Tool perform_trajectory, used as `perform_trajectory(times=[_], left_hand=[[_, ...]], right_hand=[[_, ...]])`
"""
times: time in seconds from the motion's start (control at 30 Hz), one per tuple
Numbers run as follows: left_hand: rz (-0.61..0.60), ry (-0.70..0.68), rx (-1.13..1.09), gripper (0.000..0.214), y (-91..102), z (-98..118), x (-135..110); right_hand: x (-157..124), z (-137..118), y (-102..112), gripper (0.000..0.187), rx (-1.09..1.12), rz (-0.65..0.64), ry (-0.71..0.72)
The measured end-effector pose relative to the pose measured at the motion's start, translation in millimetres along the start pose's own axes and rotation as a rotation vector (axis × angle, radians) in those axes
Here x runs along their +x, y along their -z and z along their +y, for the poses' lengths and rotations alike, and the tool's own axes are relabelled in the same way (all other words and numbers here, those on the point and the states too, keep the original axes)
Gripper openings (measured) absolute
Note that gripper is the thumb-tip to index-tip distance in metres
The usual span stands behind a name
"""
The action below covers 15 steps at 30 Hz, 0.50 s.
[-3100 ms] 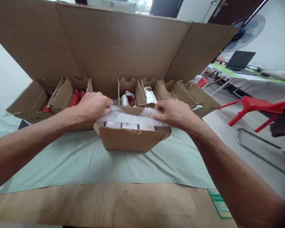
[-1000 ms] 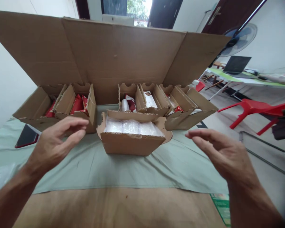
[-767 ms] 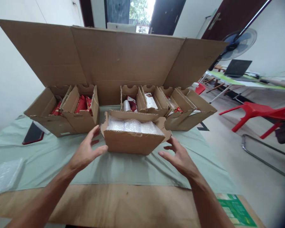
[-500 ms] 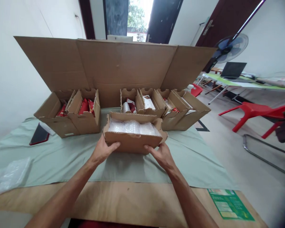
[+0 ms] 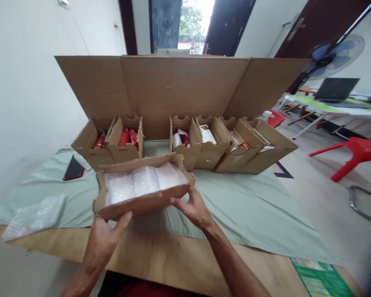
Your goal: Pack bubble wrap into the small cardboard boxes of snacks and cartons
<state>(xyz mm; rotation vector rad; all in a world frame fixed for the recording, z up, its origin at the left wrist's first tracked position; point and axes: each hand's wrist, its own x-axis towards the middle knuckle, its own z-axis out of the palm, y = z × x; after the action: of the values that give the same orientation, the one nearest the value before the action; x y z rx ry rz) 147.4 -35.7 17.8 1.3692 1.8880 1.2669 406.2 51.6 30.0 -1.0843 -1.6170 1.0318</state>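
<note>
Between my hands is an open cardboard box, turned at an angle above the near part of the cloth. Bubble-wrapped packages fill it. My left hand grips the box's near left corner, thumb on the front wall and fingers hidden beneath. At the right end, my right hand holds the box with its thumb against the front. Behind it stand two cardboard bins with red packets on the left. Several more bins stand on the right, with a gap between the two groups.
A tall folded cardboard panel rises behind the bins. On the green cloth lie a phone and loose bubble wrap at left. A green printed sheet lies at the table's right front. Red chairs stand beyond.
The box has come nearer to me and left, and has turned so its left end is closer. Both hands moved with it. The camera view has shifted left.
</note>
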Motion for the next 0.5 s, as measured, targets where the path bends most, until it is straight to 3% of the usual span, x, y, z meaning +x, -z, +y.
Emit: perform_trajectory(times=[0.13,0.23,0.37,0.5], left_hand=[[-0.002,0.020,-0.028,0.076,-29.6,-4,-28],[-0.018,0.069,-0.048,0.087,-33.6,-14,-53],[0.004,0.061,-0.141,0.093,-29.0,-11,-60],[-0.032,-0.005,-0.221,0.092,-37.7,-4,-56]], right_hand=[[0,22,21,0.073,-0.010,-0.011,-0.078],[7,27,25,0.075,0.011,-0.094,-0.070],[47,18,15,0.078,0.061,-0.215,0.014],[95,0,5,0.081,0.009,-0.220,0.139]])
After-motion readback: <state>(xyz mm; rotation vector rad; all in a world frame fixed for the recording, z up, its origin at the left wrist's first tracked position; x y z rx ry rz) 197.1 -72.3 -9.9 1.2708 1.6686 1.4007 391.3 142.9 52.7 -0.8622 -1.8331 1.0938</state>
